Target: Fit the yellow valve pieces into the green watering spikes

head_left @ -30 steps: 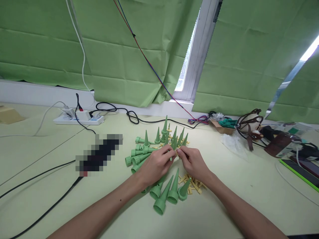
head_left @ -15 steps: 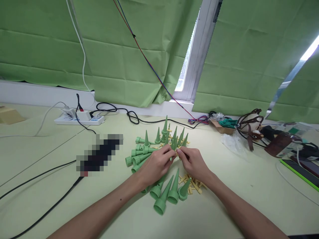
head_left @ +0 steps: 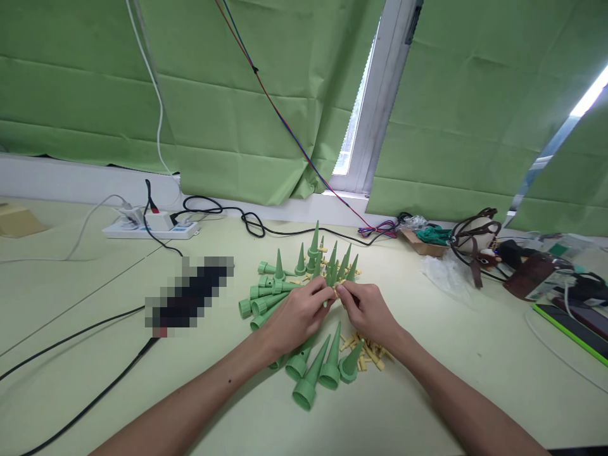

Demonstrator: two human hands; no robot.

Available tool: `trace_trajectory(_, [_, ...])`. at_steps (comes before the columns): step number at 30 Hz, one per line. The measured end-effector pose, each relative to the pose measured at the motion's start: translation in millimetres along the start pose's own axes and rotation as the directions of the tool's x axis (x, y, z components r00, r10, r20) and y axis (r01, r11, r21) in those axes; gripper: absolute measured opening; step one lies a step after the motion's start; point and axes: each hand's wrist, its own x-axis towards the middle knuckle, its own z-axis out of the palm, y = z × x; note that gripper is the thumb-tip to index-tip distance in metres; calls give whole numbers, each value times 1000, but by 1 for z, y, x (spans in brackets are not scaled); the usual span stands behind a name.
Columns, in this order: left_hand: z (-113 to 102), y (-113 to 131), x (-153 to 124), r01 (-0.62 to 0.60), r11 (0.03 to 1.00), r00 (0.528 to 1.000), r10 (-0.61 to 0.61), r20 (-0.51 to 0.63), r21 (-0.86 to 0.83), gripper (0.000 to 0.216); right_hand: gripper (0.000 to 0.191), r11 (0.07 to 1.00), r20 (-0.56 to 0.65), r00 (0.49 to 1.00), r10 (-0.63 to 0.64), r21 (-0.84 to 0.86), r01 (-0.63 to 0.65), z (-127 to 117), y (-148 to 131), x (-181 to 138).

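Observation:
My left hand (head_left: 301, 313) is closed around a green plastic spike; its tip shows below the fingers and the rest is hidden. Close beside it, my right hand (head_left: 368, 307) pinches a small yellow plastic fitting (head_left: 337, 289), mostly covered by the fingertips. Both hands meet over the middle of the pile. Several green cone-shaped spikes (head_left: 313, 373) lie in front of and below my left hand. Others, such as one upright spike (head_left: 279, 265), stand or lie behind and to its left. Loose yellow fittings (head_left: 373, 354) are heaped under my right wrist.
A white power strip (head_left: 152, 228) with plugs lies at the back left, and black cables run along the wall. A blurred-out dark object (head_left: 192, 294) is to the left. At right are a plastic bag (head_left: 444, 272), cluttered items and a green-edged phone (head_left: 572, 332).

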Motion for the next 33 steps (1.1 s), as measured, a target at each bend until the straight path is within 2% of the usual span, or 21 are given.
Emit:
trace_trajectory(7, [-4, 2, 2, 13, 1000, 1000, -13, -4, -3, 17, 39, 999, -31, 999, 28, 44, -26, 0, -2, 1])
trace_trajectory(13, [-5, 3, 3, 19, 1000, 1000, -19, -16, -11, 17, 23, 988, -14, 1000, 23, 151, -21, -2, -6, -1])
trace_trajectory(33, [-2, 3, 0, 15, 999, 1000, -15, 0, -37, 15, 28, 991, -52, 997, 60, 126, -53, 1, -1, -1])
